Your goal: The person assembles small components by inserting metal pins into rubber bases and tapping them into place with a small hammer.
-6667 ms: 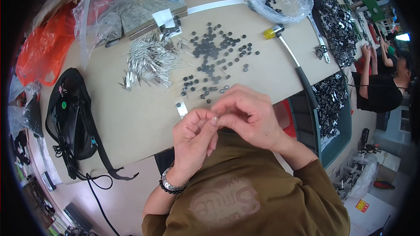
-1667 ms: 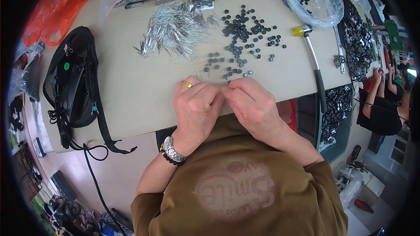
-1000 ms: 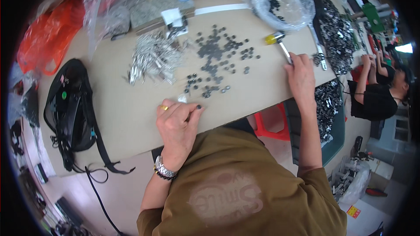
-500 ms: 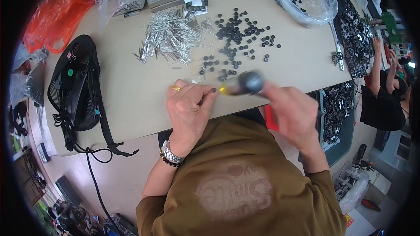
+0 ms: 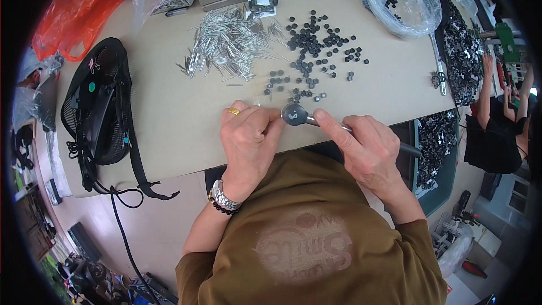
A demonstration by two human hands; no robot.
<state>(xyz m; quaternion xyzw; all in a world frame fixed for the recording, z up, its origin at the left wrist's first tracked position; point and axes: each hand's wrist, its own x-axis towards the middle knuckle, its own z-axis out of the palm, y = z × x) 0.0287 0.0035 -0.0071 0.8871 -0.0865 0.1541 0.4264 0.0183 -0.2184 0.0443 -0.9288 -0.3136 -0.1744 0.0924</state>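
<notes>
- Steel, round and dark at its head: one hammer (image 5: 296,115), which is over the near part of the table (image 5: 164,113).
- Two hands of the person are seen. The right hand (image 5: 370,149) grips this hammer by its shaft, with the forefinger stretched along it.
- The left hand (image 5: 248,138) is closed, thumb and forefinger together, just beside the hammer head; what they pinch is hidden, so I cannot tell.
- On the left hand is one gold ring (image 5: 234,111); on this wrist, one metal watch (image 5: 224,196) and one bracelet of dark beads (image 5: 226,210).
- Black caps (image 5: 307,41) lie farther away, several dozens, too crowded for exact count.
- To their left is one heap of metal pins (image 5: 226,45), too many for counting; one single pin (image 5: 235,85) lies nearer, apart.
- At far right, one clear plastic bag (image 5: 426,18) contains some dark pieces.
- On the left stands one black mesh pouch (image 5: 96,107).
</notes>
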